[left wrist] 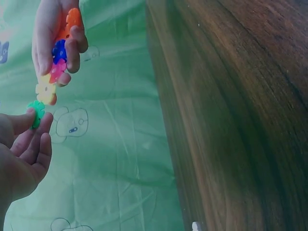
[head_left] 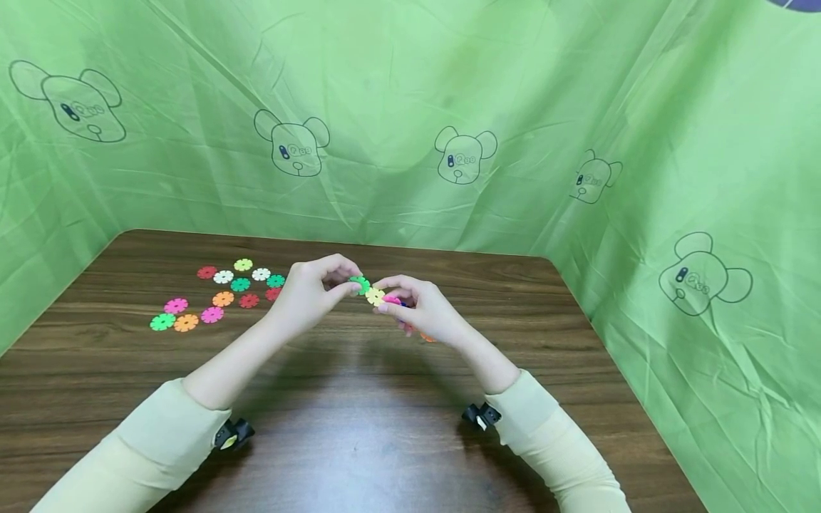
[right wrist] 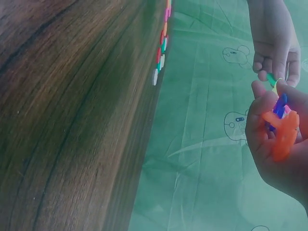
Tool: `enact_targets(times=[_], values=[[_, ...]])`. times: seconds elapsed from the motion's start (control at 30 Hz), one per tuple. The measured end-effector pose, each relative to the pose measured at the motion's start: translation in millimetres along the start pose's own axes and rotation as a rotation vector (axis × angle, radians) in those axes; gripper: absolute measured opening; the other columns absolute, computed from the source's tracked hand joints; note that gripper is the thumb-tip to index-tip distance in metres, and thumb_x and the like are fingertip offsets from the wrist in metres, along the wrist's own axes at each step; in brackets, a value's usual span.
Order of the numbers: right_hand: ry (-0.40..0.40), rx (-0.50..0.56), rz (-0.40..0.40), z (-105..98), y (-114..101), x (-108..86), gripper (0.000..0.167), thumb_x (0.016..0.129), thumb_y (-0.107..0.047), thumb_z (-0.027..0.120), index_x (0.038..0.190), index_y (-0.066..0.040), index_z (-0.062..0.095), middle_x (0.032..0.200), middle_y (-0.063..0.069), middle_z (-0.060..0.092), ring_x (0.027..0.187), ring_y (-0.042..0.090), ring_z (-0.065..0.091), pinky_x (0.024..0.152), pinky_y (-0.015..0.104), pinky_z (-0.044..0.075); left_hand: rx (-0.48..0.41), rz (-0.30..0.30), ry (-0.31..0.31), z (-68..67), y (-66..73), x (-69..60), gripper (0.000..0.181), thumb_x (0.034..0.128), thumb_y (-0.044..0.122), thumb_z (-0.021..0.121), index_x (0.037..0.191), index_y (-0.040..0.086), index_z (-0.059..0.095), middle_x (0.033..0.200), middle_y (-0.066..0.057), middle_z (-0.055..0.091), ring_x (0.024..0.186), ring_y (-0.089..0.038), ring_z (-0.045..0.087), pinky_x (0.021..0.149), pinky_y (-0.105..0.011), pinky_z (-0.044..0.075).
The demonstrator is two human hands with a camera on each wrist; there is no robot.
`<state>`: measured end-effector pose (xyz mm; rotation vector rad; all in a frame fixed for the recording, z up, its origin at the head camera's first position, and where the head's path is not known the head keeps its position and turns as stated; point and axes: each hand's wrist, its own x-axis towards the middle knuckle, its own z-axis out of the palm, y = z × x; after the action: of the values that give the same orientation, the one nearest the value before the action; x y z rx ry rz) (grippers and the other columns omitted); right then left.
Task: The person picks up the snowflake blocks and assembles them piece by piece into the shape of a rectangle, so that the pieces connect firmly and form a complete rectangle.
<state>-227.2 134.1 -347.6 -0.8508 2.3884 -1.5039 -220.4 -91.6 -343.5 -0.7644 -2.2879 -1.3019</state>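
Note:
Above the table, my left hand (head_left: 308, 288) pinches a green notched plastic disc (head_left: 360, 284) between thumb and fingertips. My right hand (head_left: 426, 310) holds a row of similar linked discs, its thumb and fingers near the yellow disc (head_left: 375, 297). Behind the yellow one come a pink disc (head_left: 393, 300), a blue disc (left wrist: 59, 51) and orange discs (right wrist: 286, 137) lying along the palm. Green and yellow meet edge to edge between the hands; whether they are slotted together I cannot tell. Fingers partly cover the pink and blue pieces.
Loose flower-shaped discs lie at the table's left, among them a white disc (head_left: 223, 277), an orange disc (head_left: 186, 323) and a green disc (head_left: 162, 321). A green cloth (head_left: 385, 199) with bear outlines hangs behind and beside the wooden table (head_left: 359, 442).

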Motion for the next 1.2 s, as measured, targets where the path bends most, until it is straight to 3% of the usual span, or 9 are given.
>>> enact_targets(times=[0.27, 0.47, 0.7, 0.83, 1.03, 1.13, 1.2], values=[[-0.006, -0.015, 0.002, 0.5, -1.8, -0.4, 0.030, 0.087, -0.022, 0.069, 0.116, -0.020, 0.061, 0.078, 0.001, 0.069, 0.048, 0.019, 0.053, 0.040, 0.032, 0.044, 0.010, -0.010, 0.006, 0.1, 1.9, -1.1, 0.017, 0.0768, 0.010, 0.077, 0.089, 0.014, 0.067, 0.080, 0.004, 0.071, 0.068, -0.006, 0.064, 0.061, -0.021, 0.051], [-0.012, -0.015, 0.005, 1.2, -6.3, -1.9, 0.029, 0.088, -0.020, 0.068, 0.117, -0.017, 0.061, 0.079, 0.003, 0.068, 0.049, 0.023, 0.053, 0.039, 0.032, 0.044, 0.016, -0.001, 0.004, -0.3, 1.7, -1.8, 0.017, 0.0762, 0.010, 0.078, 0.088, 0.014, 0.067, 0.080, 0.004, 0.071, 0.069, -0.006, 0.064, 0.061, -0.021, 0.052], [-0.010, -0.040, 0.012, 1.2, -6.7, -2.6, 0.027, 0.089, -0.022, 0.067, 0.116, -0.023, 0.062, 0.076, 0.000, 0.068, 0.048, 0.017, 0.052, 0.036, 0.026, 0.037, 0.002, -0.002, 0.003, 0.7, 3.1, -2.0, 0.015, 0.0757, 0.012, 0.078, 0.087, 0.014, 0.068, 0.078, 0.005, 0.071, 0.069, -0.004, 0.064, 0.061, -0.021, 0.053], [0.000, -0.057, 0.006, 2.2, -5.7, -2.1, 0.028, 0.088, -0.017, 0.067, 0.116, -0.020, 0.063, 0.076, 0.000, 0.067, 0.052, 0.018, 0.053, 0.042, 0.028, 0.044, -0.011, -0.020, 0.015, 2.5, 4.0, -3.6, 0.014, 0.0749, 0.012, 0.079, 0.085, 0.015, 0.069, 0.077, 0.006, 0.071, 0.066, -0.005, 0.064, 0.058, -0.021, 0.052], [0.005, -0.081, -0.014, 3.4, -8.3, -5.0, 0.028, 0.088, -0.017, 0.067, 0.115, -0.014, 0.065, 0.075, 0.001, 0.065, 0.058, 0.029, 0.056, 0.049, 0.043, 0.051, -0.043, -0.038, 0.046, 6.1, 6.2, -7.7, 0.013, 0.0737, 0.010, 0.079, 0.083, 0.013, 0.070, 0.077, 0.004, 0.072, 0.065, -0.009, 0.066, 0.054, -0.021, 0.050], [0.001, -0.079, -0.037, 3.0, -9.2, -5.9, 0.025, 0.089, -0.019, 0.066, 0.114, -0.016, 0.065, 0.073, 0.000, 0.064, 0.057, 0.026, 0.056, 0.049, 0.045, 0.050, -0.051, -0.035, 0.073, 7.5, 7.1, -8.2, 0.013, 0.0736, 0.009, 0.080, 0.083, 0.012, 0.071, 0.077, 0.003, 0.072, 0.064, -0.011, 0.067, 0.051, -0.020, 0.049], [0.001, -0.082, -0.061, 2.3, -9.2, -5.7, 0.023, 0.090, -0.019, 0.064, 0.113, -0.016, 0.066, 0.074, 0.000, 0.066, 0.055, 0.020, 0.055, 0.047, 0.040, 0.049, -0.055, -0.034, 0.094, 8.4, 7.3, -8.1, 0.012, 0.0736, 0.009, 0.080, 0.083, 0.012, 0.072, 0.076, 0.003, 0.072, 0.062, -0.011, 0.067, 0.049, -0.019, 0.047]])
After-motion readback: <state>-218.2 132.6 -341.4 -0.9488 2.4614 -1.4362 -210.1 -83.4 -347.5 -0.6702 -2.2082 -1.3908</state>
